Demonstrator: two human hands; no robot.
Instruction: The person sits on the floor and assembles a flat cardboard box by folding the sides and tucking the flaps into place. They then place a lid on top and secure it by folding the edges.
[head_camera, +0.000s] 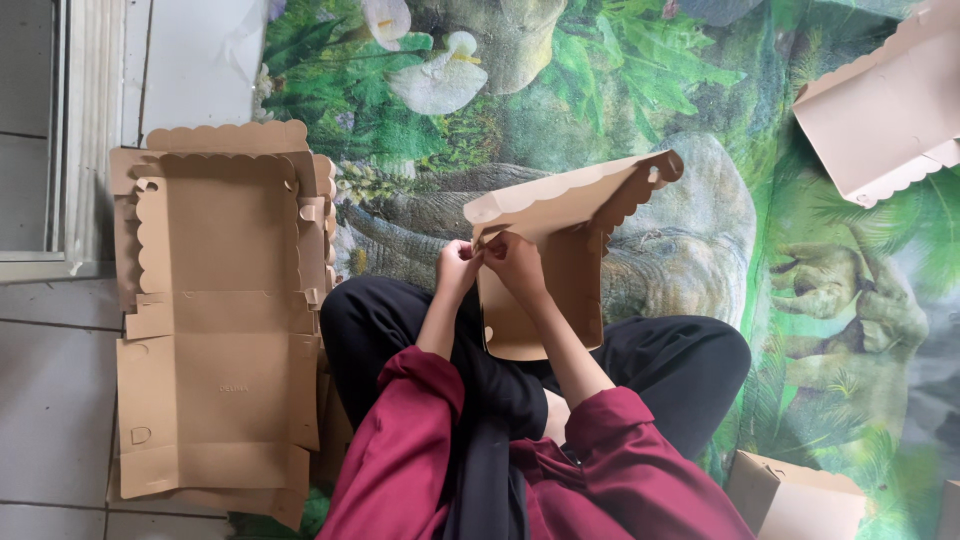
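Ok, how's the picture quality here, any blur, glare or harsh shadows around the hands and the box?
Head view: soft, even light, no glare or hard shadows; the cardboard box and both hands, left hand and right hand, are fairly sharp; the fingers look slightly soft where they pinch the flap.
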